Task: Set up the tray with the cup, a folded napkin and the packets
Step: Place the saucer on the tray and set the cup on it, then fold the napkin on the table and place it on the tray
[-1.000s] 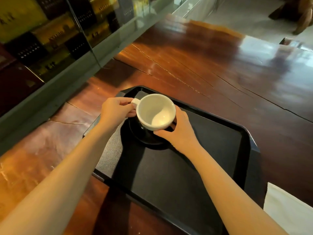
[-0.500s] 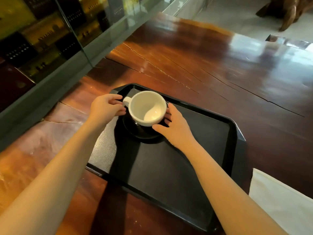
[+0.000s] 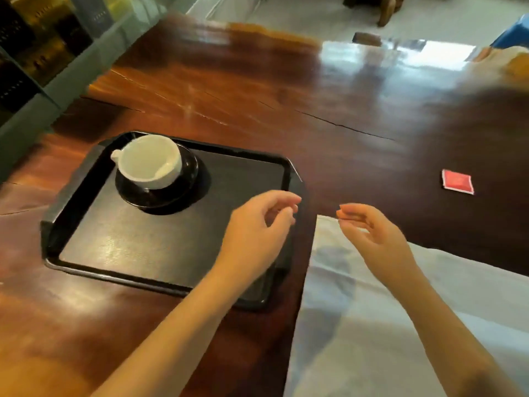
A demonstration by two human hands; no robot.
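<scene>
A head-worn camera looks down on a glossy dark wooden table (image 3: 257,96). A black rectangular tray (image 3: 71,196) lies at about 9 o'clock from the middle of the view. An empty white cup (image 3: 150,161) stands upright on a black saucer (image 3: 171,193) in the tray's 11 o'clock corner, with its handle pointing towards 10 o'clock. A large white napkin (image 3: 337,339) lies unfolded on the table just beside the tray, filling the view at 5 o'clock. A small red packet (image 3: 457,181) lies flat on the table at 2 o'clock, well apart from the tray and the napkin.

The left hand (image 3: 254,236) is over the tray's 3 o'clock edge, its fingers loosely curled and relaxed, holding nothing. The right hand (image 3: 378,239) is over the napkin's far corner, its fingers also loosely curled, holding nothing. The picture is blurred, so whether either hand touches what lies below cannot be told. A glass-fronted cabinet (image 3: 43,38) stands along the table's edge at 10 o'clock.
</scene>
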